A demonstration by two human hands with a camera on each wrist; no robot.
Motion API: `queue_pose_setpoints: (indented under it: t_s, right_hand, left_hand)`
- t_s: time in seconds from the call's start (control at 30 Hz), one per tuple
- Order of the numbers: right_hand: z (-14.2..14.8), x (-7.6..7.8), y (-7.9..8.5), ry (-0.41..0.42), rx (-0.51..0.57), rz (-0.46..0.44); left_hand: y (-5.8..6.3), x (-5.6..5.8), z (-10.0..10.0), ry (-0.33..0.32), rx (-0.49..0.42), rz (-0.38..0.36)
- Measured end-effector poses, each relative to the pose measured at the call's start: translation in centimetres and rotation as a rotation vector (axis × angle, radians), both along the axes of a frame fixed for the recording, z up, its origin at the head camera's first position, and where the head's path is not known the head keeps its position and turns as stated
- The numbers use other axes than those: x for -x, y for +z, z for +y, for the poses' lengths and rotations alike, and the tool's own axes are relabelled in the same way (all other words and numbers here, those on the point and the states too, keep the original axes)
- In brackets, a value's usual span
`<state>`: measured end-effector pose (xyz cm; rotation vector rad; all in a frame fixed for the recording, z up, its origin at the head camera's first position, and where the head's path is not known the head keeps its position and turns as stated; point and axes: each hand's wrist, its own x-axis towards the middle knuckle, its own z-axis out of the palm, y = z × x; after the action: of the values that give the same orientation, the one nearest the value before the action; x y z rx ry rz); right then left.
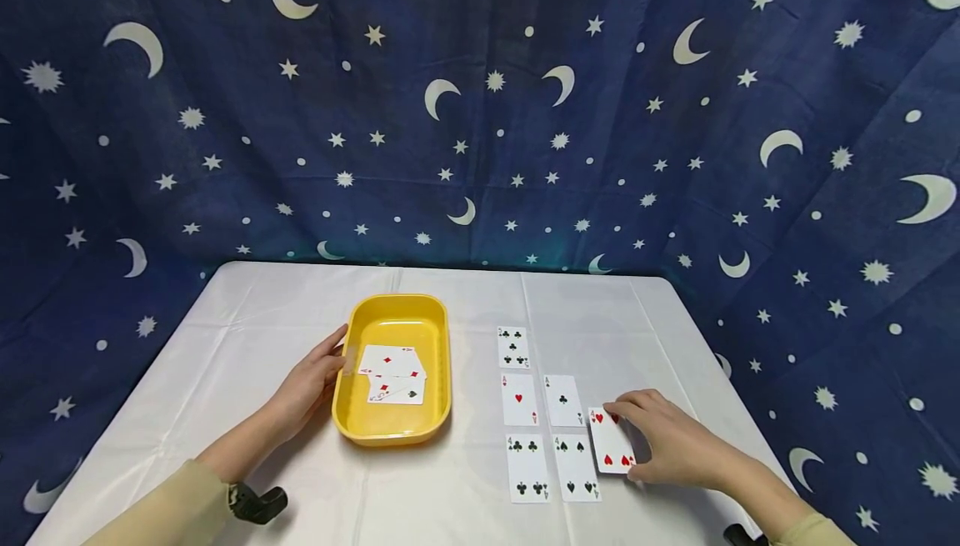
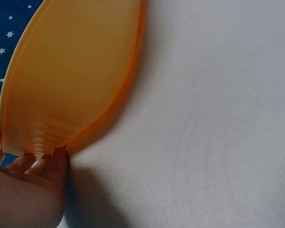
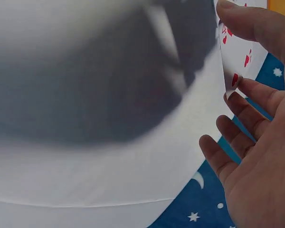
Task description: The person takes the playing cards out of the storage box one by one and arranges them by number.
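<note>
Yellow glossy round-cornered tray [image 1: 397, 325], edge held in left grip [image 1: 303, 392]; right grip [image 1: 675, 444] pinches thin rectangular hearts card [image 1: 611, 440].

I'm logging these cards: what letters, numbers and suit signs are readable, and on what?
"5": five of clubs.
"A": ace of hearts, ace of clubs.
"4": four of clubs, four of spades, four of hearts.
Tray cards: diamonds, a spade; corner marks too small to read.

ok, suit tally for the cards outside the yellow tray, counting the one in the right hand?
Clubs: 3 (five of clubs, ace of clubs, four of clubs)
Hearts: 2 (ace of hearts; four of hearts, in the right hand)
Spades: 1 (four of spades)
Total: 6
</note>
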<state>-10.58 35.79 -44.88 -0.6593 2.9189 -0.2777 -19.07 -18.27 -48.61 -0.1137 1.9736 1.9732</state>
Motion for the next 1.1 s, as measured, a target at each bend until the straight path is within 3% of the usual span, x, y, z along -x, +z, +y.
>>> queue_pose_setpoints:
  t_s: [0.4, 1.1]
  right_hand:
    - [1.5, -2.0, -1.3, -0.011, -0.010, -0.036]
    - [1.6, -2.2, -1.9, 0.009, -0.018, -0.008]
  left_hand:
    - [0.0, 0.0, 0.0, -0.005, -0.008, 0.002]
    - [0.0, 0.2, 0.2, 0.015, 0.027, -0.019]
